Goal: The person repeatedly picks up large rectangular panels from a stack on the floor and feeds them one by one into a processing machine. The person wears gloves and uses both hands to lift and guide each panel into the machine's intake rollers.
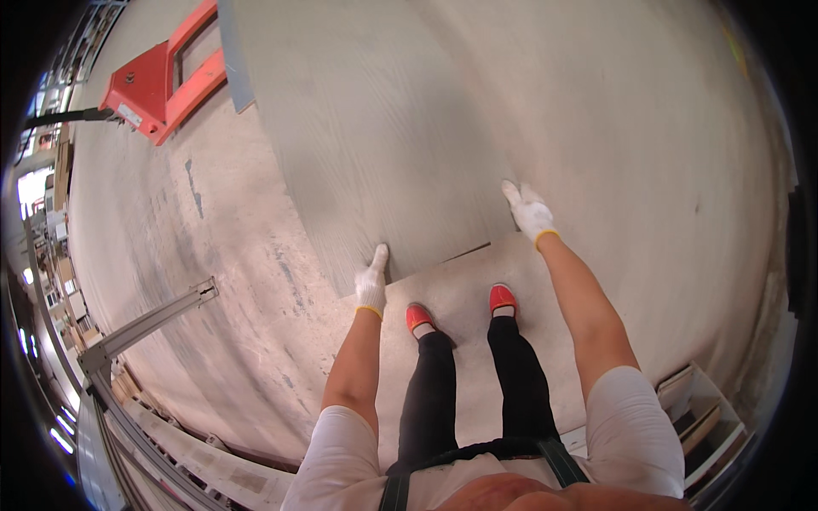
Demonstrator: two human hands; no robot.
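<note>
A large grey-beige panel with a faint wood-grain pattern [383,140] lies in front of me, its near edge just beyond my red shoes. My left hand [372,278], in a white knitted glove with a yellow cuff, grips that near edge towards its left corner, thumb on top and fingers hidden beneath. At the near right corner my right hand [527,205], gloved the same way, holds the panel's side edge, its thumb on the surface. A thin dark gap shows under the near edge between the hands.
Beyond the panel's left side stands a red pallet jack [153,89], beside a blue-grey board edge [236,57]. An aluminium profile frame [147,319] juts in at the left. An open box or cart with boards [703,421] stands behind me at the right.
</note>
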